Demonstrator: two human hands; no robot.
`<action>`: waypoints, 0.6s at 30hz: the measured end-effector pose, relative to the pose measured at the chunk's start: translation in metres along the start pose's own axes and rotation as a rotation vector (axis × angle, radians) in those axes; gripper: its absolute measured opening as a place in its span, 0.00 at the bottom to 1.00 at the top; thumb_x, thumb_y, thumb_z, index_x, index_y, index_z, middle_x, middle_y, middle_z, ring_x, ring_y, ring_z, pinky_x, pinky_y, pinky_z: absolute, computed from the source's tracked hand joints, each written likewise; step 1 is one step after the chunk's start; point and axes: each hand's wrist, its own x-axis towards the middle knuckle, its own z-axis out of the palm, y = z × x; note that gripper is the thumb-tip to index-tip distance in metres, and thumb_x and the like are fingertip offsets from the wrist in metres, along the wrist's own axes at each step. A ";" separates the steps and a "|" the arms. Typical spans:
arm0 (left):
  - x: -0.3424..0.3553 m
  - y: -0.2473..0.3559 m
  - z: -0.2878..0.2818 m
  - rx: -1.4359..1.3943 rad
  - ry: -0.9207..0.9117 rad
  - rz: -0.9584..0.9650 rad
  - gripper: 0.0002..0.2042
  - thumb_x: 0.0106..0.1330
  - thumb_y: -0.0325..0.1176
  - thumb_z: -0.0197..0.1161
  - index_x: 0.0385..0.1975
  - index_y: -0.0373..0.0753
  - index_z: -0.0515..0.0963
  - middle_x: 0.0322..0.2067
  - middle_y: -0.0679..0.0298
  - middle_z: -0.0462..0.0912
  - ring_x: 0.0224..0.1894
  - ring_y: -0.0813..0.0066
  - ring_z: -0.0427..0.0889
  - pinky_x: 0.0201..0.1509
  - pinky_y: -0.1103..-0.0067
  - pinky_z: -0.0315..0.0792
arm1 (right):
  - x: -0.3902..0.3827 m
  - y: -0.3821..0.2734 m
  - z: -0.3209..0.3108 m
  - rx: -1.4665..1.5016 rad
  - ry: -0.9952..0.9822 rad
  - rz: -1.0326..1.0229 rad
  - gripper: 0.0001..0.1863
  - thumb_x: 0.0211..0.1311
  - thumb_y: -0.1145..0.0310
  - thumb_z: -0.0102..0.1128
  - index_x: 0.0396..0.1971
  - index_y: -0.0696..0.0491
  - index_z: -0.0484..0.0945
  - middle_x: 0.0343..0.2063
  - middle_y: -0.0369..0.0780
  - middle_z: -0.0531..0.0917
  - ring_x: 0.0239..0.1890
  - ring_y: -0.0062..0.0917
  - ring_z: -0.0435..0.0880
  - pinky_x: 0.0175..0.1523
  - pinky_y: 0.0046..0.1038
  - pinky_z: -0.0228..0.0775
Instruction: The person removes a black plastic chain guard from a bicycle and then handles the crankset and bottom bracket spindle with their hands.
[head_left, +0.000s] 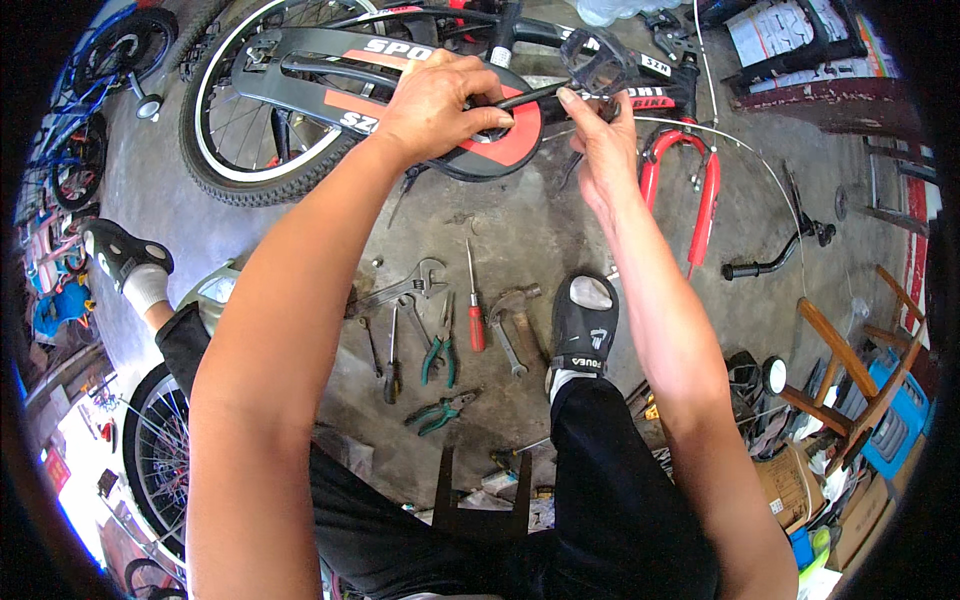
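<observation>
A bicycle frame in black, red and white lies on its side at the top, its chain guard (345, 82) black with red-orange panels. My left hand (445, 105) rests over the round front of that guard, fingers closed on the black crank arm (530, 97). At the crank's outer end is a black pedal (597, 62). Just below the pedal, my right hand (605, 140) is closed, its thumb by the crank end. A dark, slim piece (569, 172) shows beside its palm; the fingers mostly hide what they hold.
Between my feet lie a red-handled screwdriver (474, 310), a hammer (520, 312), an adjustable wrench (405, 285), pliers (442, 412) and other tools. The red fork (705, 205) and a loose handlebar (770, 264) are at right. A wooden stool (845, 365) stands farther right.
</observation>
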 end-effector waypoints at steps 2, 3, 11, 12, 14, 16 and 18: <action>0.003 0.004 -0.001 0.034 0.005 -0.020 0.14 0.57 0.49 0.72 0.32 0.46 0.85 0.36 0.68 0.83 0.44 0.61 0.76 0.54 0.68 0.70 | 0.015 0.000 -0.004 0.029 -0.044 0.008 0.24 0.53 0.69 0.79 0.48 0.45 0.76 0.32 0.26 0.76 0.30 0.14 0.73 0.31 0.20 0.59; 0.001 0.004 0.000 0.036 0.007 -0.017 0.13 0.57 0.48 0.73 0.33 0.46 0.85 0.36 0.67 0.83 0.44 0.62 0.76 0.54 0.68 0.70 | 0.017 -0.004 -0.002 0.002 -0.040 -0.003 0.23 0.53 0.70 0.79 0.47 0.46 0.77 0.33 0.27 0.78 0.30 0.13 0.74 0.31 0.20 0.59; 0.000 0.001 0.001 0.027 0.017 0.006 0.15 0.59 0.49 0.71 0.32 0.44 0.83 0.34 0.66 0.82 0.44 0.61 0.77 0.52 0.67 0.67 | 0.027 0.001 -0.018 -0.050 -0.182 -0.074 0.17 0.56 0.73 0.76 0.42 0.49 0.79 0.30 0.25 0.77 0.24 0.09 0.64 0.28 0.18 0.51; 0.000 0.001 0.001 0.023 0.015 0.009 0.15 0.59 0.49 0.71 0.32 0.44 0.83 0.34 0.66 0.82 0.44 0.61 0.77 0.52 0.67 0.67 | 0.026 -0.002 -0.016 -0.073 -0.206 -0.068 0.16 0.56 0.73 0.76 0.42 0.49 0.78 0.29 0.25 0.77 0.24 0.09 0.64 0.28 0.18 0.51; 0.001 0.001 0.000 0.027 -0.004 -0.012 0.14 0.59 0.49 0.71 0.33 0.45 0.84 0.35 0.67 0.82 0.45 0.61 0.76 0.53 0.67 0.68 | 0.023 -0.001 -0.005 -0.053 -0.209 -0.122 0.15 0.57 0.74 0.75 0.41 0.49 0.78 0.28 0.25 0.76 0.23 0.09 0.64 0.28 0.18 0.50; 0.001 0.002 0.000 0.038 -0.039 -0.061 0.13 0.58 0.47 0.72 0.34 0.47 0.85 0.37 0.69 0.83 0.47 0.63 0.76 0.55 0.68 0.70 | 0.024 0.000 -0.003 -0.006 -0.197 -0.109 0.13 0.58 0.74 0.74 0.40 0.49 0.78 0.28 0.25 0.76 0.23 0.09 0.63 0.28 0.18 0.50; 0.001 0.002 -0.001 0.031 -0.043 -0.051 0.13 0.58 0.47 0.72 0.34 0.47 0.85 0.38 0.69 0.83 0.47 0.63 0.76 0.56 0.69 0.70 | 0.031 0.000 -0.006 0.075 -0.179 -0.028 0.13 0.59 0.75 0.73 0.39 0.49 0.77 0.27 0.25 0.76 0.22 0.09 0.63 0.28 0.18 0.50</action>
